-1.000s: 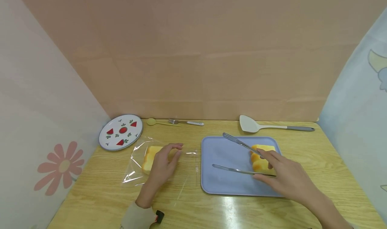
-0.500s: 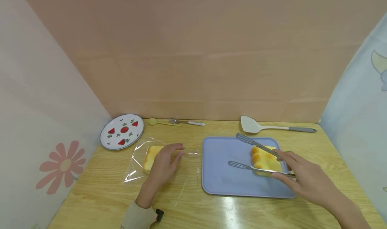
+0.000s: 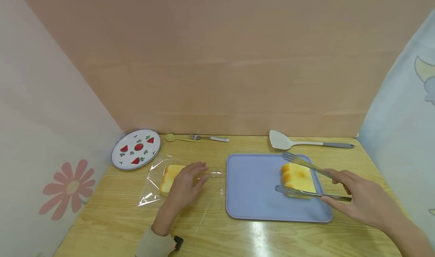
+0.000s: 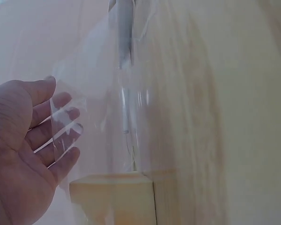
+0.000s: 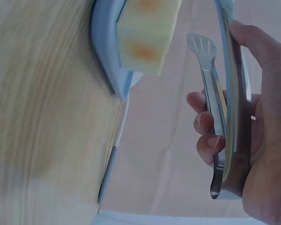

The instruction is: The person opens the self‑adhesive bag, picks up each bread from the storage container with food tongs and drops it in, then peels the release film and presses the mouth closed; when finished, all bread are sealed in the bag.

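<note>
On the blue tray (image 3: 253, 200) lies a bread slice (image 3: 299, 177) with browned edges. My right hand (image 3: 360, 196) grips metal tongs (image 3: 312, 166). In the head view the tongs' spread arms overlap the slice; in the right wrist view the tongs (image 5: 235, 122) look apart from the bread (image 5: 147, 35). My left hand (image 3: 187, 183) is at a clear plastic bag (image 3: 151, 187), fingers spread and loosely bent, seen partly through the film (image 4: 103, 112) in the left wrist view. Another bread slice (image 3: 168, 177) lies in the bag, partly hidden by that hand.
A round plate (image 3: 127, 157) with watermelon prints stands at the back left. Along the back lie a yellow spoon (image 3: 170, 137), a fork (image 3: 217, 139) and a pale spatula (image 3: 280, 140) with a grey handle. Fabric-covered walls border the wooden table (image 3: 234, 238).
My right hand has moved right with the tongs, whose tips have shifted from the tray's middle to over the bread slice. My left hand stays nearly still at the bag.
</note>
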